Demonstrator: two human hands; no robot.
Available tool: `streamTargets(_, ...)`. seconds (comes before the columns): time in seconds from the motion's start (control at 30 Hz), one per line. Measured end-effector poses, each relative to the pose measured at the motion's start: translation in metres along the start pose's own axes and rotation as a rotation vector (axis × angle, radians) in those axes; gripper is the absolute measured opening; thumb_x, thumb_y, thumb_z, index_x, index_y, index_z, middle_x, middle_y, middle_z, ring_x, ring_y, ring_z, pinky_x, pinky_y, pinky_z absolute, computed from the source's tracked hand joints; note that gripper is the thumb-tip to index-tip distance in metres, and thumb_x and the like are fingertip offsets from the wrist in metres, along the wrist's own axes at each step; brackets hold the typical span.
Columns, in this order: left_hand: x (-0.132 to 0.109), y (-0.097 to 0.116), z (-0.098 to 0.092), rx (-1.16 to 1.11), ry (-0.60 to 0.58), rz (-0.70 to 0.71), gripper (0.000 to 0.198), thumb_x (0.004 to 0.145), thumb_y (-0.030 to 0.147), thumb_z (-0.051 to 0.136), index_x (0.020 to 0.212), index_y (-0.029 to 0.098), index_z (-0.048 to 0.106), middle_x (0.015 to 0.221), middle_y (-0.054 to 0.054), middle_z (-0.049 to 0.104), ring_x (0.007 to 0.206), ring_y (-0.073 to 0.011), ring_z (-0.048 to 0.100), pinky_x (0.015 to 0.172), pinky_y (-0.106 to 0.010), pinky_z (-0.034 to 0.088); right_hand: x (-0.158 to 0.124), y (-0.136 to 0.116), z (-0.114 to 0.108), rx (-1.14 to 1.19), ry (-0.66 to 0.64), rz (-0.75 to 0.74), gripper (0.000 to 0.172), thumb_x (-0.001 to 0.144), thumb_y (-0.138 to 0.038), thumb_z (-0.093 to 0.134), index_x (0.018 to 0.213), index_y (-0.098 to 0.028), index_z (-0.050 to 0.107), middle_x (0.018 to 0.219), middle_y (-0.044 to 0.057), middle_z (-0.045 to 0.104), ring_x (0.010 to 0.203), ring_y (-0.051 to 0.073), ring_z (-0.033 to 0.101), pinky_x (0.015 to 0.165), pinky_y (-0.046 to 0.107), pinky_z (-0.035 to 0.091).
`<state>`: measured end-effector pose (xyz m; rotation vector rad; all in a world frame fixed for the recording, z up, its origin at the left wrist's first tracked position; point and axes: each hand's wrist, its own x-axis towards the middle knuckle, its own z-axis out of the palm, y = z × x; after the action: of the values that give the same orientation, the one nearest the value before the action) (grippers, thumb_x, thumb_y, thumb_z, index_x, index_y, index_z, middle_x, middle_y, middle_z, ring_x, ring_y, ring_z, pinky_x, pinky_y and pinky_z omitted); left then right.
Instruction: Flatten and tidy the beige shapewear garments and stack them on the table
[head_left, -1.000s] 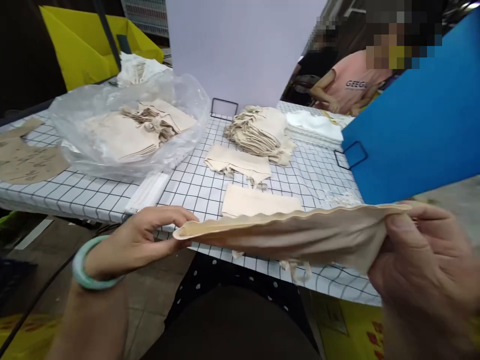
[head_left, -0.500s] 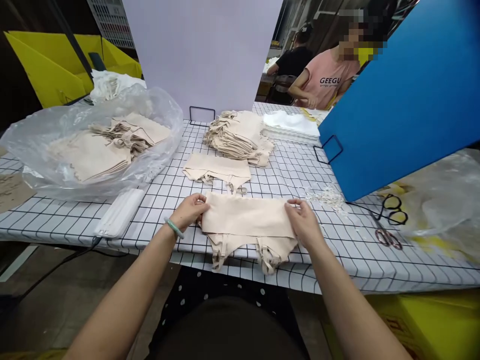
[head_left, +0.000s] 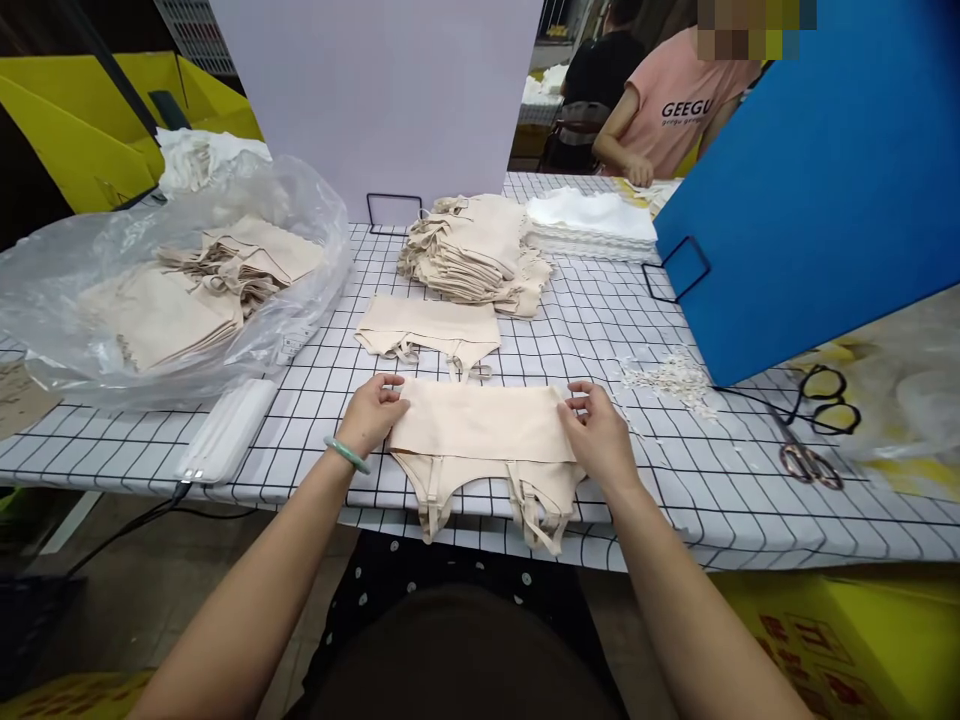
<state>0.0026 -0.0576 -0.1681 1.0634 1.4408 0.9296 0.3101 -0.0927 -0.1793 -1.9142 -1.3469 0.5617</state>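
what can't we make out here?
In the head view:
- Beige garment: underside faces the tablecloth.
- Left hand, right hand: pinch or touch unclear; fingers cover contact.
- Brown sheet: cut off by the left edge.
- Clear bag: its beige pieces overlap; count hidden.
- Co-worker: second hand apparently behind the blue panel.

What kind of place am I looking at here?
Likely a garment workshop: a beige garment laid out in front, a pile of similar ones behind, and scissors on the table.
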Motion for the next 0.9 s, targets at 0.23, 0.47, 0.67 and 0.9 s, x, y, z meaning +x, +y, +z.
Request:
streamTargets(0.23,-0.015,-0.005,-0.005,0.075,-0.043,0.094,0.064,0.068,0.025,0.076,0.127,0.015,0.053,0.106,-0.007,0.064,0.088,-0.0157,0.064,0.081,-0.031,0.055,-0.006,0.001,-0.002,-0.07,0.003,-0.071,0.035,0.084,-0.037,0.054,0.116,-0.022,0.055,0.091,0.006,0.066,0.064,0.019,0.056,0.071,0.037,0.045)
streamTargets(0.47,-0.026,-0.012,-0.001,0.539,0.069,0.393,0.055,0.086,0.022,0.057,0.14,0.016,0.048,0.132,-0.015,0.058,0.115,-0.0249,0.06,0.101,-0.044,0.053,-0.003,0.008,0.001,-0.245,0.03,-0.171,0.035,0.09,-0.03,0.048,0.121,-0.018,0.058,0.106,0.013,0.067,0.085,0.025,0.063,0.084,0.043,0.05)
streamTargets(0.67,-0.012,-0.012,0.033,1.098,-0.189,0.548,0.06,0.099,0.039,0.04,0.153,0.013,0.036,0.164,-0.015,0.029,0.153,-0.0308,0.021,0.126,-0.053,0.018,0.0,0.009,0.025,-0.506,-0.137,-0.428,0.056,0.102,-0.047,0.03,0.15,-0.02,0.041,0.16,0.011,0.037,0.15,0.031,0.026,0.12,0.054,0.026)
streamTargets(0.9,-0.017,-0.003,0.056,1.228,-0.242,0.535,0.064,0.1,0.044,0.037,0.156,0.014,0.031,0.166,-0.013,0.022,0.155,-0.0327,0.011,0.125,-0.059,0.001,-0.027,0.003,0.003,-0.376,-0.098,-0.456,0.048,0.101,-0.044,0.037,0.141,-0.021,0.051,0.15,0.012,0.05,0.144,0.032,0.036,0.118,0.056,0.027)
